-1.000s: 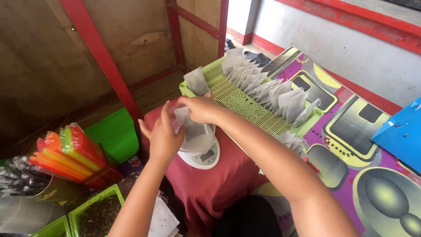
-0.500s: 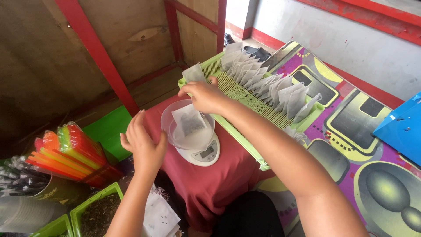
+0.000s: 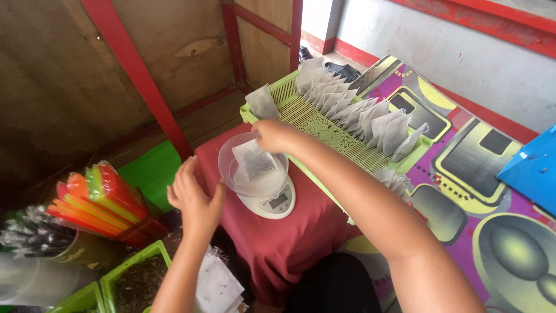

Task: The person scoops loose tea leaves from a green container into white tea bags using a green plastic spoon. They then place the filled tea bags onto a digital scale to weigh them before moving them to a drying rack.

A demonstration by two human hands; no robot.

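A clear plastic bowl (image 3: pixel 234 174) stands on a white kitchen scale (image 3: pixel 272 204), which rests on a dark red cloth (image 3: pixel 289 237). Inside the bowl a small white paper sachet (image 3: pixel 255 163) with dark contents stands upright. My right hand (image 3: pixel 277 135) reaches over the bowl's far rim and touches the sachet's top; whether it grips it I cannot tell. My left hand (image 3: pixel 194 197) hovers open just left of the bowl, palm toward it, holding nothing.
Behind the scale, a green slotted tray (image 3: pixel 324 127) holds several white sachets (image 3: pixel 365 116) in a row. Colourful plastic strips (image 3: pixel 101 203) lie at left. A green box of dark loose material (image 3: pixel 139 281) and white sachets (image 3: pixel 217 287) sit near me. A patterned mat (image 3: pixel 480 191) spreads right.
My left hand let go of the sachet and drew back leftward from the bowl. The sachet now stands in the bowl with my right hand at its top.
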